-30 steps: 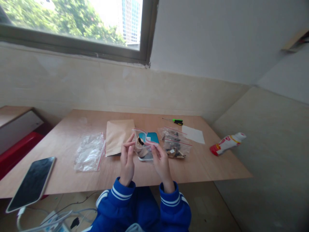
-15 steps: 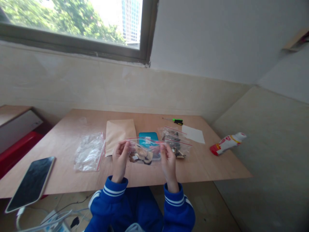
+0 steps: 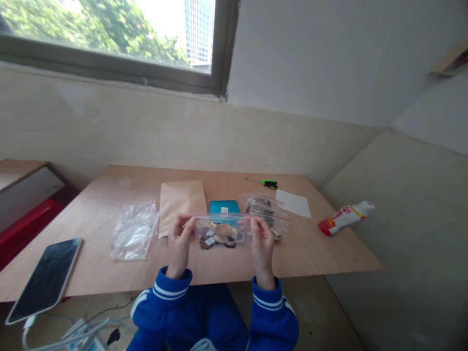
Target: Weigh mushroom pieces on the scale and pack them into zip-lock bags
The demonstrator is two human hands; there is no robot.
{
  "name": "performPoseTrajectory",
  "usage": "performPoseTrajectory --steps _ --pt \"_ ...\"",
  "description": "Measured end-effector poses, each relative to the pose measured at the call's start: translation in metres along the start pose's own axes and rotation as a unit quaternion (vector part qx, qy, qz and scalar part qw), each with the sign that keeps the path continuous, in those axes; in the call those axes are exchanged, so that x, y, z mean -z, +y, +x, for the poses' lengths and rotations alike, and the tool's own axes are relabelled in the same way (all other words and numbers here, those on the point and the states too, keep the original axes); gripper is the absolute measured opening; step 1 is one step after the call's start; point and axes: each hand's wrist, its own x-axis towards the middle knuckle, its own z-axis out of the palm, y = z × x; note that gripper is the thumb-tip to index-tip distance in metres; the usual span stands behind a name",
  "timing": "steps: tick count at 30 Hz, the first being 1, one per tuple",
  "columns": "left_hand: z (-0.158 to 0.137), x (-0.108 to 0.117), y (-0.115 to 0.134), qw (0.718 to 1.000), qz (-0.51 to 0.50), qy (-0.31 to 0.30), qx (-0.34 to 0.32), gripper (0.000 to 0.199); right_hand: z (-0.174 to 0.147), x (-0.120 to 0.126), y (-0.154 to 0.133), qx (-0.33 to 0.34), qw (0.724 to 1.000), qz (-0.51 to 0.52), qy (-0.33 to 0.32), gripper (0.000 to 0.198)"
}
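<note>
A clear zip bag (image 3: 241,240) with a red-edged top hangs stretched between my two hands near the table's front. Inside it lie tan and dark brown pieces (image 3: 224,231) and a small white label. My left hand (image 3: 179,243) pinches the bag's upper left corner between thumb and fingers. At the upper right corner, my right hand (image 3: 262,246) has the same kind of pinch. Behind the bag is a teal box (image 3: 223,205) with a white label, partly hidden. More filled zip bags (image 3: 259,202) lie beyond my right hand.
On the table (image 3: 310,253) are an empty-looking clear bag (image 3: 133,231), a brown paper envelope (image 3: 181,197), a screwdriver (image 3: 268,182), white paper (image 3: 294,202) and a red-and-white bottle (image 3: 343,218) at the right. A tablet (image 3: 46,278) with a cable overhangs the left front edge.
My hands have moved apart, the right one shifting rightward. The bag's sagging top edge is now pulled nearly straight.
</note>
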Motion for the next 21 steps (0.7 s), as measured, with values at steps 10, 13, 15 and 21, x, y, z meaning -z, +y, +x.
performPoseTrajectory --steps 10,13,15,21 --pt "-0.0034 -0.0054 0.0049 1.000 -0.003 -0.011 -0.023 0.022 0.0020 0.0019 0.0034 0.018 0.998 -0.010 0.054 0.026" --pt "-0.0058 -0.0079 0.0039 1.000 -0.021 -0.014 -0.013 0.023 0.0014 0.0013 0.0030 0.004 1.000 -0.019 0.006 0.027" --pt "-0.0072 -0.0090 0.0019 0.999 -0.038 -0.011 -0.003 0.023 -0.0002 -0.0004 0.0027 0.002 0.999 -0.021 -0.032 0.024" --pt "-0.0056 -0.0075 0.0013 0.999 -0.030 -0.019 -0.006 0.023 -0.0030 -0.0034 0.0036 0.007 0.999 -0.018 -0.047 0.017"
